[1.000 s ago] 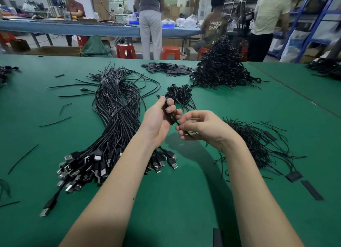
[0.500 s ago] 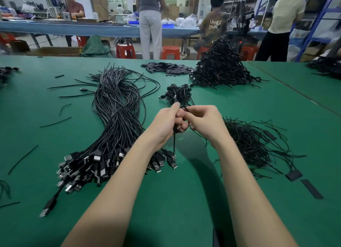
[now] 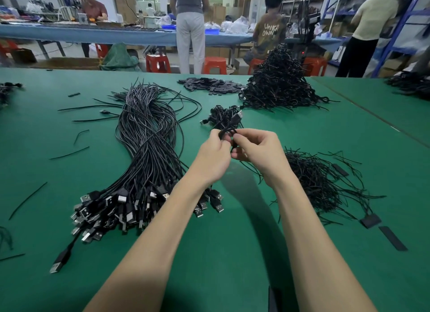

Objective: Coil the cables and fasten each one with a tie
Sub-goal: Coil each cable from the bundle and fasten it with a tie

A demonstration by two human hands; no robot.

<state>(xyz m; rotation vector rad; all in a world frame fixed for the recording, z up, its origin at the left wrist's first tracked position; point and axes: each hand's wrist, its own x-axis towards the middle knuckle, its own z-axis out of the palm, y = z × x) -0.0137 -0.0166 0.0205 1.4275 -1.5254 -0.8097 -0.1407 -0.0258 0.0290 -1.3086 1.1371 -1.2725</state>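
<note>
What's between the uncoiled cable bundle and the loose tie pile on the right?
Head view: both hands, left and right, gripping one cable, above bare green mat between bundle and ties.

On table: uncoiled cable bundle left, loose ties right, small coiled heap ahead (bigger pile behind it).

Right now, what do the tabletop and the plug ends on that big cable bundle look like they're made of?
Tabletop: green mat, probably rubber or vinyl; matte, seamless, with a soft sheen.
Plug ends: bright metal shells, judging by silvery glints, in black housings, likely moulded plastic; dull and smooth.
</note>
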